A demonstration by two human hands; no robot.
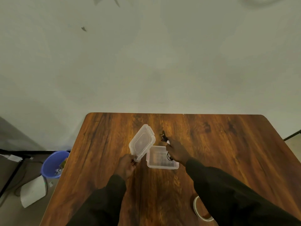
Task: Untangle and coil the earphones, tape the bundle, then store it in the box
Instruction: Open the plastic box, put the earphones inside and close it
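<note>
Nearest the person, at the counter's [244,152] front edge, a roll of tape [197,209] lies flat on the wood, partly hidden under the right forearm in its dark sleeve [228,193]. Both arms reach forward over the brown wood-grain top. The left hand [127,167] holds the clear plastic lid [142,141] by its near corner, fingers [132,161] curled and pinching that corner, so the lid stands tilted up just left of the box. The box [160,158], a clear shallow tub, sits open on the counter between the two hands, its bottom showing a grid pattern. The right hand [176,152] hangs over the box's far right corner, its fingers drawn together around the black earphones [163,136]; a small loop of cord dangles below the palm over the box's inside, and the rest of the bundle sticks out beyond the fingertips, past the box's far rim, over the bare wood. A pale spot shows at the fingertips, too blurred to make out. I cannot tell whether any of the cord touches the box. Beyond the counter's far edge rises a plain pale wall [146,62]. Off to the left, down on the floor, stands a blue bucket [54,163] with some bits inside, a white object [33,191] beside it, and dark cables trailing near it.
</note>
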